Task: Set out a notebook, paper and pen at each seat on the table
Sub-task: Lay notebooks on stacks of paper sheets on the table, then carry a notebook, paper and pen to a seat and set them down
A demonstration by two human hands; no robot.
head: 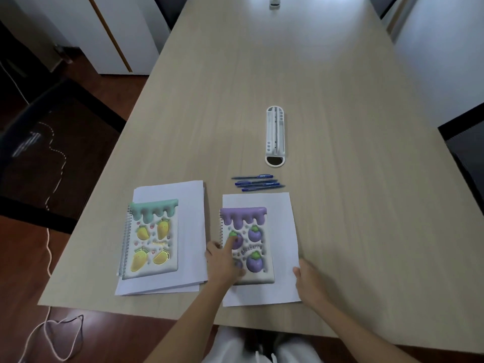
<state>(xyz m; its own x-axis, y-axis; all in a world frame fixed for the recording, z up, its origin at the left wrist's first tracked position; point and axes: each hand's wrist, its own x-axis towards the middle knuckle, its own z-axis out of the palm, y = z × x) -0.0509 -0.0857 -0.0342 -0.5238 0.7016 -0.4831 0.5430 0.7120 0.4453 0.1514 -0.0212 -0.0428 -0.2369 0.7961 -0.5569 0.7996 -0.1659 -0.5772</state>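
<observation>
A purple blueberry notebook (252, 239) lies on a single white sheet (277, 205) near the table's front edge. My left hand (224, 260) rests flat on the notebook's left side, index finger stretched over the cover. My right hand (310, 281) touches the sheet's lower right edge, fingers curled at the paper. To the left, a stack of spiral notebooks with a green mango cover (152, 238) on top sits on a pile of white paper (191, 218). Several blue pens (258, 183) lie together just beyond the single sheet.
A white oblong desk organiser (275, 136) lies further along the wooden table (340, 179). Dark chairs stand at the left (52, 153) and right (466, 153) sides. A white cable (49, 320) trails on the floor at the left.
</observation>
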